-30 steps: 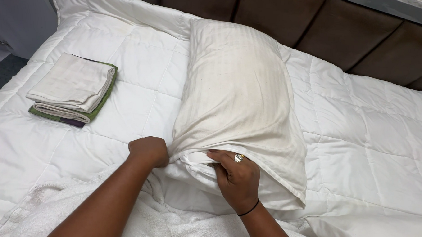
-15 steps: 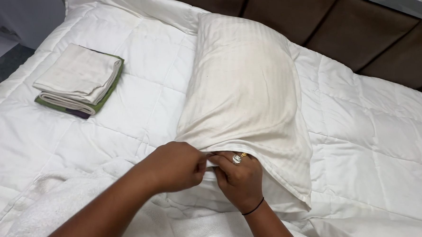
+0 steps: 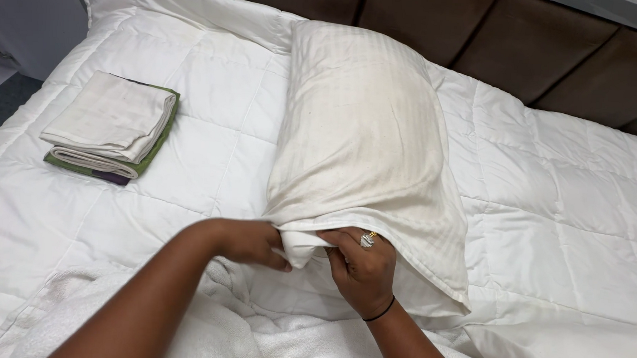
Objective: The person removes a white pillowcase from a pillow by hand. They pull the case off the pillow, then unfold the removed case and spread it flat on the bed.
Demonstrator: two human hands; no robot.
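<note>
Pinching the open end of the striped pillowcase [image 3: 376,174] at frame centre, the left hand [image 3: 255,242] and right hand [image 3: 361,270] close on bunched fabric; a loose grip could let the pillow [image 3: 303,246] slide out onto the white quilt [image 3: 560,211].

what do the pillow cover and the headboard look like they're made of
Pillow cover: woven cloth, probably cotton or a blend, off-white with a faint sheen; tone-on-tone stripes run along it and it creases softly where both hands grip its open end. Headboard: dark brown padded panels, matte, likely fabric or faux leather; seams show, but the surface is too dim to tell which.
</note>
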